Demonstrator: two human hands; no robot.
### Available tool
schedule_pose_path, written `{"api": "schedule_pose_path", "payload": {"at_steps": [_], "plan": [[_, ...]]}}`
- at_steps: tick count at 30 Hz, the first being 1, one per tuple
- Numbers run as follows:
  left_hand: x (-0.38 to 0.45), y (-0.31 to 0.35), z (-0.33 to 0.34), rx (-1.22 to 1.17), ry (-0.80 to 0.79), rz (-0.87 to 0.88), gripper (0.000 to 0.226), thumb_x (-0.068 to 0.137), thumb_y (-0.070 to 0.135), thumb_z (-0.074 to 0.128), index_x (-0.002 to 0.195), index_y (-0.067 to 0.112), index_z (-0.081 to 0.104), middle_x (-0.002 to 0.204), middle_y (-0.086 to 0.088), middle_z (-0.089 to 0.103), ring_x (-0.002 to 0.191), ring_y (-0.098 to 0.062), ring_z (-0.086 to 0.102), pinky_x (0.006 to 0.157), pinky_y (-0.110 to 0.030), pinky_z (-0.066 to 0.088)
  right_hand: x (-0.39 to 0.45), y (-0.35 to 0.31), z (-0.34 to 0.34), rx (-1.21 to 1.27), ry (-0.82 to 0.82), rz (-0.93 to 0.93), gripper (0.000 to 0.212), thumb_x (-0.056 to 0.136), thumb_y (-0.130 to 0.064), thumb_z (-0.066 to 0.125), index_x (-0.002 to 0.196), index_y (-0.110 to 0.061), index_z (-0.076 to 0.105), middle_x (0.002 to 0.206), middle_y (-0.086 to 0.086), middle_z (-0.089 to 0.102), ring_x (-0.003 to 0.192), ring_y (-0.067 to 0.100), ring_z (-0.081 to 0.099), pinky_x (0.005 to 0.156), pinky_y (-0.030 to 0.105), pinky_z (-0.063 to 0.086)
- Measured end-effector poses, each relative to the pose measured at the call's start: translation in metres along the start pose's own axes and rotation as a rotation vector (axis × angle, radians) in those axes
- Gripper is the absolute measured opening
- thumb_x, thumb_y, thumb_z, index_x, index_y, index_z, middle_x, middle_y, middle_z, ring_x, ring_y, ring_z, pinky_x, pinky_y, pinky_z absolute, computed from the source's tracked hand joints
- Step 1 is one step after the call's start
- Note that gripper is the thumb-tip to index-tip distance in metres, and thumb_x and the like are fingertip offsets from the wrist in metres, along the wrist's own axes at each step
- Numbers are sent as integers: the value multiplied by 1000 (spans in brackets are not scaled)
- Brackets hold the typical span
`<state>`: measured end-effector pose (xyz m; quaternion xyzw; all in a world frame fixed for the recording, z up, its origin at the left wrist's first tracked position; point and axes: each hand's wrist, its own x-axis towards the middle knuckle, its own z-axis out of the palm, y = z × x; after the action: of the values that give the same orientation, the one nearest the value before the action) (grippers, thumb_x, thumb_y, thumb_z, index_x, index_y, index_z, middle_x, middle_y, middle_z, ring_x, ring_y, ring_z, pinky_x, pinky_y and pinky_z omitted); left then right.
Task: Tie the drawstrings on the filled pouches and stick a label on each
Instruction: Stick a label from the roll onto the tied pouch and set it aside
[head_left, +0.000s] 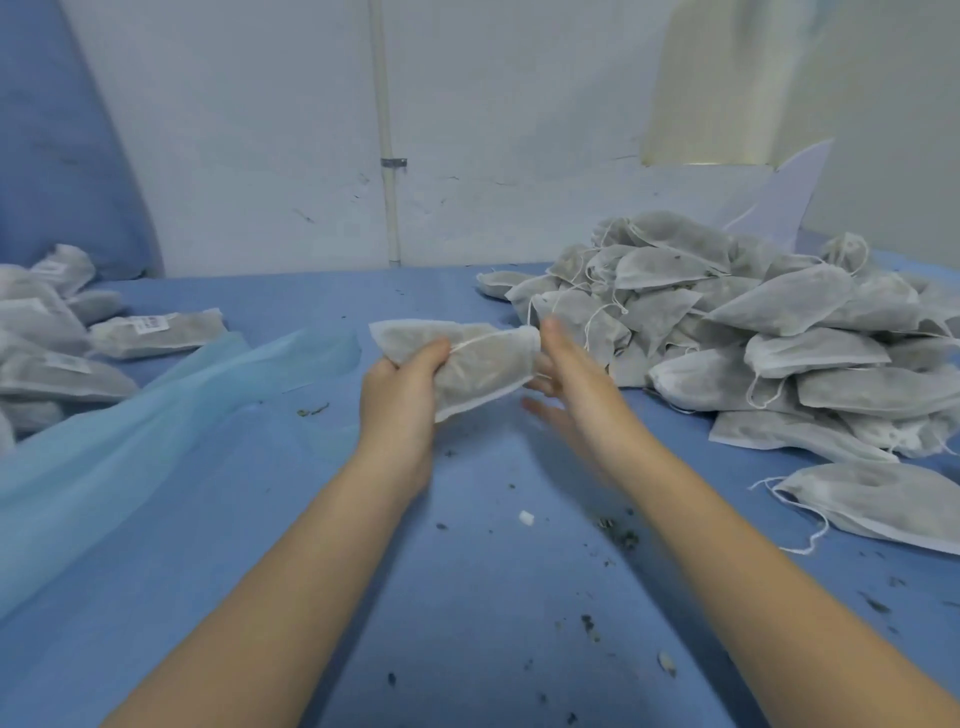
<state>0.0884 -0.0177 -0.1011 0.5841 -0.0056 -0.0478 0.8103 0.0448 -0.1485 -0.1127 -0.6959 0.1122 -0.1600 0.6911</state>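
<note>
Near the centre of the blue worktop, the left hand holds a filled pouch off the surface, its grip curled round the pouch's left half, thumb on top. The right hand is at the pouch's gathered right end; it is motion-blurred, so I cannot tell its grip. A drawstring runs across the pouch. At two o'clock lies a heap of unlabelled pouches; at nine o'clock, labelled pouches beside a pale blue sheet.
</note>
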Motion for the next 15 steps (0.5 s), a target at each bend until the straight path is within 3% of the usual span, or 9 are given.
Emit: {"api": "schedule_pose_path", "payload": {"at_steps": [2, 5, 7, 11, 15], "plan": [[12, 14, -11, -6, 100, 45, 8, 84, 14, 61, 90, 12, 66, 94, -9, 69, 89, -26, 66, 82, -44, 54, 10, 2, 18, 173, -21, 108, 33, 101, -31, 44, 124, -9, 53, 112, 8, 61, 97, 20, 61, 89, 33, 53], [27, 29, -28, 30, 208, 79, 26, 82, 19, 62, 105, 7, 64, 106, -10, 68, 99, -28, 65, 89, -47, 52, 20, 18, 34, -261, -109, 18, 39, 93, -11, 55, 132, -11, 54, 114, -2, 59, 101, 15, 62, 101, 37, 47], [35, 35, -37, 35, 232, 87, 30, 82, 19, 61, 109, 5, 62, 109, -10, 66, 99, -26, 64, 90, -46, 52, 23, 25, 43, -483, -217, -52, 45, 86, -12, 64, 130, -18, 56, 116, -11, 55, 104, 6, 59, 101, 32, 46], [45, 41, -45, 26, 216, 41, 26, 86, 13, 59, 111, 6, 61, 97, -6, 65, 85, -20, 63, 79, -39, 56, 29, 30, 60, -558, -273, -103, 68, 75, -21, 79, 138, -24, 51, 121, -7, 61, 84, -2, 53, 82, 15, 43], [49, 41, -46, 90, 195, 23, 28, 86, 13, 59, 113, 6, 59, 104, -8, 64, 90, -24, 62, 80, -40, 54, 29, 33, 70, -557, -197, -152, 58, 71, -24, 81, 124, -32, 58, 102, -6, 64, 67, -2, 49, 60, 6, 39]]}}
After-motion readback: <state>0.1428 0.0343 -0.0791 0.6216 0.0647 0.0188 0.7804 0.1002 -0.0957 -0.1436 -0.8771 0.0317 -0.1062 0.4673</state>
